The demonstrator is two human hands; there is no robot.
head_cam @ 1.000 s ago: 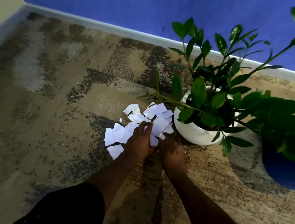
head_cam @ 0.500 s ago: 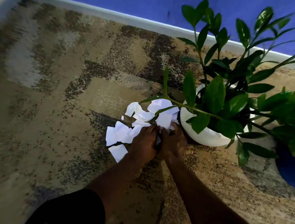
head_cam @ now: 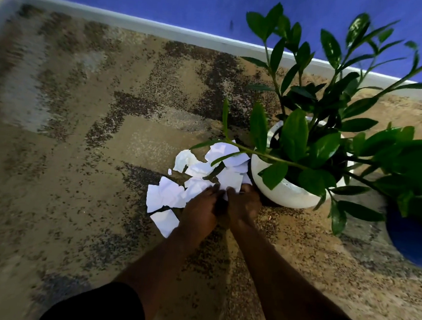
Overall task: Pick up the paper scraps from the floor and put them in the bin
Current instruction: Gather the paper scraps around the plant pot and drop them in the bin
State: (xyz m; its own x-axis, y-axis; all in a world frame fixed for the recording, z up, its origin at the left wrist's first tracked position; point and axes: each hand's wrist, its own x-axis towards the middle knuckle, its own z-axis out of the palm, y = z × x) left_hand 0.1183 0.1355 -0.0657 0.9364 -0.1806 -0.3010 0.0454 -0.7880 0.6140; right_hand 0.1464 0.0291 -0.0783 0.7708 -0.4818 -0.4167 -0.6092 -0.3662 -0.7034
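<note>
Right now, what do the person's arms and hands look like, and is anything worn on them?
Both forearms are bare, with no sleeves. The left hand and right hand wear no gloves; no rings, watch or bracelet show. Dark clothing appears at the bottom edge.

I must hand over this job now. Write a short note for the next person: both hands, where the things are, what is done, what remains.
Left hand and right hand: side by side, palms down on the near edge of the paper scraps; grip not visible.
Scraps: a white pile on the carpet, against the white plant pot.
Bin: not in view.
Done: nothing binned, as far as shown.
Left: gather the scraps, find the bin, drop them in.
</note>
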